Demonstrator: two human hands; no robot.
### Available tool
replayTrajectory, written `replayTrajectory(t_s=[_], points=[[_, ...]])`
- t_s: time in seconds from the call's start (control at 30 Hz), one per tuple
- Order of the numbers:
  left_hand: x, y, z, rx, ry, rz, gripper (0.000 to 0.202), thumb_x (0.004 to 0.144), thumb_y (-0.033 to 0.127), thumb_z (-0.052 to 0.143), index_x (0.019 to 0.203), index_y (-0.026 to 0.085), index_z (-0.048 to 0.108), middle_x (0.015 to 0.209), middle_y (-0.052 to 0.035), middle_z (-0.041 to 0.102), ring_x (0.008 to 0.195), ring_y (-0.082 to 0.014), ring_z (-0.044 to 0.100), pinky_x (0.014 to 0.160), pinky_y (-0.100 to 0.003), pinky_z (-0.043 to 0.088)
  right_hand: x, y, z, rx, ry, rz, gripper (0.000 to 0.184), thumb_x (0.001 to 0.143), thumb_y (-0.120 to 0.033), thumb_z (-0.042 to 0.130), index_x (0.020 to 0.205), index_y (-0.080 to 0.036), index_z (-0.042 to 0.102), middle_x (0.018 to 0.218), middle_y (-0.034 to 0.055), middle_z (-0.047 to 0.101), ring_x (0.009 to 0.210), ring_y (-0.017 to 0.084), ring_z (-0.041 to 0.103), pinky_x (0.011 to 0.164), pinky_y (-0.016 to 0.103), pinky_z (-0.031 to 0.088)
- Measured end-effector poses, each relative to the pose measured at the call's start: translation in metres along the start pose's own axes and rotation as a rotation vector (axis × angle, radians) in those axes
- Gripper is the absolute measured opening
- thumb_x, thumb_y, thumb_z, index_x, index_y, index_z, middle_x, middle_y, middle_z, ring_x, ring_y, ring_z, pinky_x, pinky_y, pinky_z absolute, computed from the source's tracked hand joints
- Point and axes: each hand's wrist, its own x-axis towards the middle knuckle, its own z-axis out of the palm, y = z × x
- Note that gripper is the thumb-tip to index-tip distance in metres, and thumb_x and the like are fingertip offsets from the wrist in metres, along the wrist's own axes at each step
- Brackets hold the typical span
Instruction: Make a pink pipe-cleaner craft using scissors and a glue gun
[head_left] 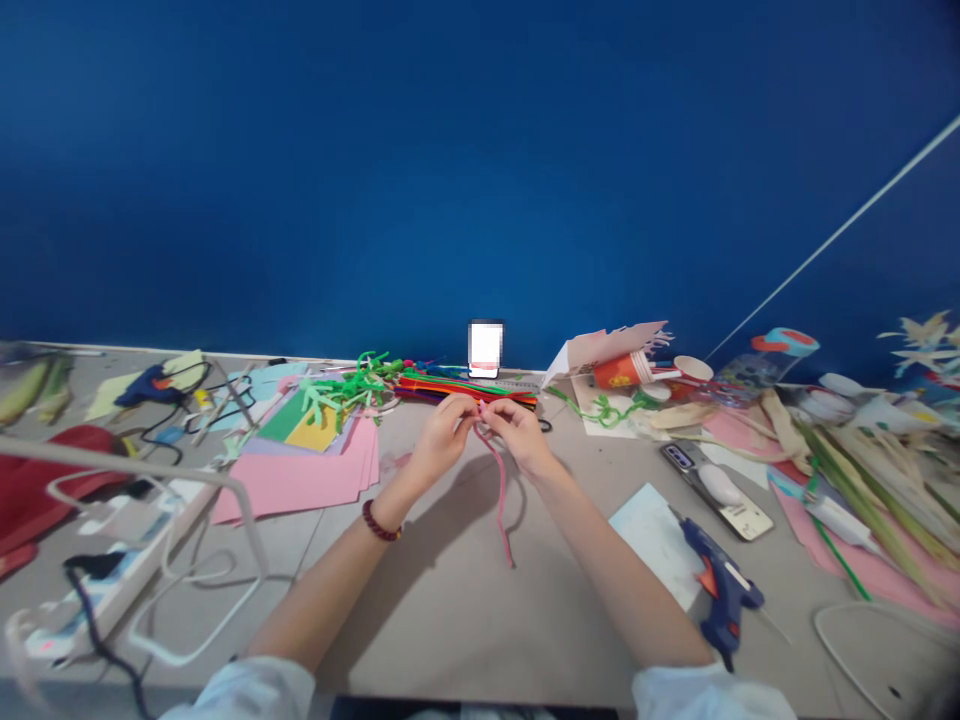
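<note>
Head view shows a blue wall behind a long beige table full of craft things. Pink paper sheets lie on the left side, and a blue glue gun lies on the right, beside the right arm. A bundle of colored pipe cleaners lies just beyond the hands. The left hand and the right hand both grasp a pink pipe cleaner in a fingertip pinch above the table, and its long end hangs down. A bead bracelet sits on the left wrist. If one pinch gets loose, the springy pipe cleaner could slip away, and the hanging end could catch on the bundle.
</note>
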Motion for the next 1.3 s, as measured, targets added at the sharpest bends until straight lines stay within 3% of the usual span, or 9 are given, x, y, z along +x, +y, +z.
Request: replayTrajectory(t_s=[0.2, 0.5, 0.63, 0.8, 0.93, 1.13, 1.3], points=[[0.000, -0.002, 0.000, -0.103, -0.017, -0.082, 0.009, 0.083, 0.025, 0.057, 0.086, 0.020, 0.064, 0.086, -0.0066, 0.064, 0.079, -0.0168, 0.060, 0.071, -0.029, 0.049, 0.001, -0.006, -0.009, 0.069, -0.056, 0.146, 0.026, 0.058, -0.040, 0.078, 0.068, -0.018, 0.067, 0.069, 0.0004, 0.064, 0.062, 0.011, 0.057, 0.059, 0.025, 0.049], [0.001, -0.002, 0.000, -0.132, -0.022, -0.111, 0.008, 0.080, 0.026, 0.061, 0.078, 0.020, 0.067, 0.079, -0.0051, 0.065, 0.075, -0.0167, 0.059, 0.069, -0.028, 0.047, 0.002, -0.007, -0.016, 0.008, -0.100, 0.190, 0.025, 0.057, -0.035, 0.080, 0.069, -0.017, 0.068, 0.068, -0.0008, 0.064, 0.062, 0.010, 0.057, 0.058, 0.022, 0.047], [0.002, -0.002, -0.002, -0.263, -0.136, -0.173, 0.012, 0.078, 0.029, 0.064, 0.072, 0.019, 0.065, 0.081, -0.0055, 0.061, 0.080, -0.0167, 0.056, 0.069, -0.027, 0.045, 0.002, -0.013, -0.021, 0.019, -0.139, 0.282, 0.025, 0.057, -0.036, 0.079, 0.066, -0.016, 0.067, 0.067, -0.0008, 0.063, 0.061, 0.009, 0.056, 0.056, 0.020, 0.045], [0.000, -0.004, -0.001, -0.614, -0.301, -0.389, 0.019, 0.077, 0.033, 0.065, 0.070, 0.016, 0.062, 0.088, -0.0053, 0.057, 0.079, -0.0148, 0.053, 0.066, -0.025, 0.042, 0.000, -0.016, -0.021, 0.110, -0.200, 0.444, 0.022, 0.057, -0.032, 0.080, 0.067, -0.016, 0.067, 0.066, 0.0011, 0.064, 0.063, 0.012, 0.058, 0.057, 0.023, 0.046], [-0.001, -0.002, 0.000, -0.704, -0.287, -0.450, 0.026, 0.077, 0.034, 0.065, 0.063, 0.015, 0.055, 0.079, -0.0018, 0.053, 0.075, -0.0125, 0.048, 0.069, -0.025, 0.038, -0.002, -0.017, -0.020, 0.111, -0.224, 0.438, 0.023, 0.063, -0.037, 0.077, 0.071, -0.017, 0.068, 0.069, 0.0030, 0.066, 0.063, 0.012, 0.058, 0.054, 0.022, 0.043], [0.000, 0.001, 0.000, -0.707, -0.237, -0.511, 0.024, 0.071, 0.035, 0.071, 0.068, 0.015, 0.058, 0.073, 0.0014, 0.048, 0.063, -0.0091, 0.038, 0.060, -0.024, 0.030, -0.002, -0.017, -0.024, 0.086, -0.231, 0.400, 0.026, 0.061, -0.036, 0.079, 0.073, -0.015, 0.069, 0.070, 0.0004, 0.064, 0.063, 0.009, 0.055, 0.055, 0.021, 0.042], [-0.003, 0.002, 0.007, -0.857, -0.199, -0.515, 0.022, 0.069, 0.033, 0.073, 0.068, 0.015, 0.060, 0.081, 0.0000, 0.048, 0.072, -0.0110, 0.045, 0.067, -0.024, 0.035, -0.002, -0.021, -0.018, 0.216, -0.265, 0.499, 0.025, 0.057, -0.029, 0.082, 0.071, -0.016, 0.067, 0.065, -0.0025, 0.060, 0.060, 0.008, 0.053, 0.050, 0.020, 0.036]])
